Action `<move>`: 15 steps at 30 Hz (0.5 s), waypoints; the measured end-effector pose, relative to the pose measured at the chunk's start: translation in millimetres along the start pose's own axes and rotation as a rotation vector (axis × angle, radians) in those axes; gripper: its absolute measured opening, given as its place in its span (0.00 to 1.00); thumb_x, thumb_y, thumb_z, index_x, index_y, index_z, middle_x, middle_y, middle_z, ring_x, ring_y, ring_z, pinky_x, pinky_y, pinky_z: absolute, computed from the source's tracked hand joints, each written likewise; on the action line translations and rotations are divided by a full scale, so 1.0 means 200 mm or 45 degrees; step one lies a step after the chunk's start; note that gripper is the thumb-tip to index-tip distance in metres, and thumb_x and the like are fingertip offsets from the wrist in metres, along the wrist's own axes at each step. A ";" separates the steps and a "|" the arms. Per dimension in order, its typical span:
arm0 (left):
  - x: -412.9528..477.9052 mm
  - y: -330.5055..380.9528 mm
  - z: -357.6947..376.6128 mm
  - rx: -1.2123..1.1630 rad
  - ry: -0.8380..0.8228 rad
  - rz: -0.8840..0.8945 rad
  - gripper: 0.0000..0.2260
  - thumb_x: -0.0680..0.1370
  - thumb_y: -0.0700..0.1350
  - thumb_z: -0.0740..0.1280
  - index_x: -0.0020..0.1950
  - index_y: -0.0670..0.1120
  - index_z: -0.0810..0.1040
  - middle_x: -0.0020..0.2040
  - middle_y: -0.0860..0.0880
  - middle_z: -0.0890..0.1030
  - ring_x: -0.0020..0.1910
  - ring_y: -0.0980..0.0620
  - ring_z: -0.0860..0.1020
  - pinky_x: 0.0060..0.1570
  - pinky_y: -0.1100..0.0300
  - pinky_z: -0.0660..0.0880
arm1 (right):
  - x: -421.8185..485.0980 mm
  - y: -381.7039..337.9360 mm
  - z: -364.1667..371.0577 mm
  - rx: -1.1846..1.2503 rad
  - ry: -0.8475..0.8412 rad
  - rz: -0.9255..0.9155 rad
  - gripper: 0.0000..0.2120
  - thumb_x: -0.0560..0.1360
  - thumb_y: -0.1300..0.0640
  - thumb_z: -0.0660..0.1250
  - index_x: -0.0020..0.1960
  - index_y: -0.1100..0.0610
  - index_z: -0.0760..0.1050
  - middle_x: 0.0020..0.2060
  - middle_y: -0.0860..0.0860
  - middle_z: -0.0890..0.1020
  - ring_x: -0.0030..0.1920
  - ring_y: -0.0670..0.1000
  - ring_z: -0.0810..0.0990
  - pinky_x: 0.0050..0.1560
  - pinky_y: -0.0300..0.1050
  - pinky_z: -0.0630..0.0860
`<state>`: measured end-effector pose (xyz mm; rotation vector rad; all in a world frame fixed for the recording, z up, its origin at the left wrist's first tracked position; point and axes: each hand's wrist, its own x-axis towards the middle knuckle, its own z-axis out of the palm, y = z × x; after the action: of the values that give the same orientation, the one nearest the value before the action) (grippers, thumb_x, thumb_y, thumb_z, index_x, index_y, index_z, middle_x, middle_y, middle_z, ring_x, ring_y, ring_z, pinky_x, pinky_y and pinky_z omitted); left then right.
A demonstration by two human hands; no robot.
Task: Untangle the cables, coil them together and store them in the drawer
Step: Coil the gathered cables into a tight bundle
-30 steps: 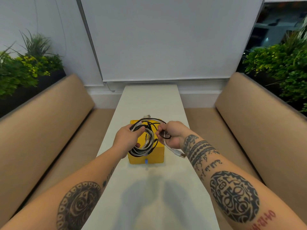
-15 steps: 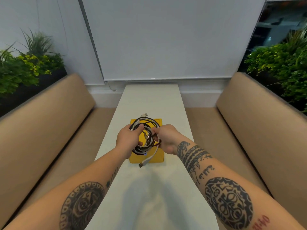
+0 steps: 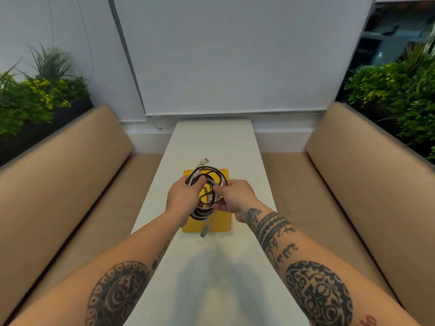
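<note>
Soft overhead light, warped edges

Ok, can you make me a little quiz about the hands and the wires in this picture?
1. True or false: the coil of cables lies flat on the white table.
2. Which hands hold the coil? A) left hand only B) right hand only C) both
3. Fill in: the box under the coil, the drawer box, is coloured ____.

Key:
1. False. The coil is held up in the air above the box.
2. C. Both hands grip it, one on each side.
3. Yellow. One loose plug dangles in front of it, and another plug sticks up at the far side.
</note>
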<state>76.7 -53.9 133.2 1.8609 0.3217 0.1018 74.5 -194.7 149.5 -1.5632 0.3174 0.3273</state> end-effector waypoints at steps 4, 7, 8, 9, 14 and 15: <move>-0.02 0.00 0.02 0.020 -0.023 0.025 0.11 0.79 0.58 0.67 0.54 0.52 0.80 0.47 0.52 0.82 0.47 0.51 0.80 0.42 0.55 0.76 | 0.01 0.05 0.03 0.195 0.126 -0.083 0.06 0.78 0.59 0.69 0.46 0.62 0.79 0.36 0.58 0.83 0.36 0.54 0.86 0.46 0.52 0.85; -0.04 0.01 0.05 -0.004 -0.053 0.019 0.10 0.80 0.58 0.67 0.54 0.53 0.80 0.48 0.51 0.82 0.47 0.51 0.80 0.41 0.55 0.75 | 0.00 0.05 0.05 0.134 0.285 -0.190 0.06 0.76 0.57 0.71 0.41 0.58 0.80 0.34 0.55 0.86 0.36 0.53 0.87 0.45 0.55 0.85; -0.04 0.01 0.07 -0.025 -0.043 0.014 0.09 0.80 0.57 0.67 0.53 0.53 0.80 0.47 0.51 0.82 0.47 0.50 0.80 0.41 0.56 0.75 | -0.01 0.06 0.05 0.054 0.334 -0.249 0.07 0.76 0.56 0.72 0.40 0.56 0.79 0.31 0.52 0.85 0.34 0.52 0.86 0.43 0.55 0.85; -0.05 0.02 0.08 -0.045 -0.032 0.008 0.09 0.80 0.56 0.67 0.53 0.53 0.80 0.47 0.51 0.82 0.47 0.51 0.80 0.41 0.56 0.74 | -0.01 0.06 0.06 -0.064 0.380 -0.317 0.08 0.75 0.54 0.72 0.39 0.55 0.78 0.29 0.49 0.84 0.34 0.51 0.86 0.42 0.53 0.84; -0.04 0.03 0.09 -0.144 -0.010 -0.066 0.09 0.80 0.56 0.68 0.54 0.53 0.80 0.48 0.52 0.83 0.49 0.51 0.80 0.47 0.54 0.77 | -0.04 0.11 0.08 -0.613 0.367 -0.558 0.10 0.83 0.47 0.58 0.55 0.52 0.71 0.49 0.49 0.78 0.51 0.54 0.78 0.46 0.49 0.73; -0.03 0.02 0.09 -0.146 -0.001 -0.072 0.09 0.79 0.56 0.68 0.54 0.52 0.80 0.49 0.52 0.83 0.50 0.50 0.80 0.49 0.52 0.78 | -0.04 0.12 0.08 -0.688 0.334 -0.583 0.14 0.83 0.46 0.54 0.62 0.53 0.69 0.55 0.51 0.75 0.57 0.55 0.75 0.52 0.51 0.73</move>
<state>75.1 -73.4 132.8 1.7366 0.3604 0.0790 56.4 -178.5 129.9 -2.1587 0.0611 -0.1709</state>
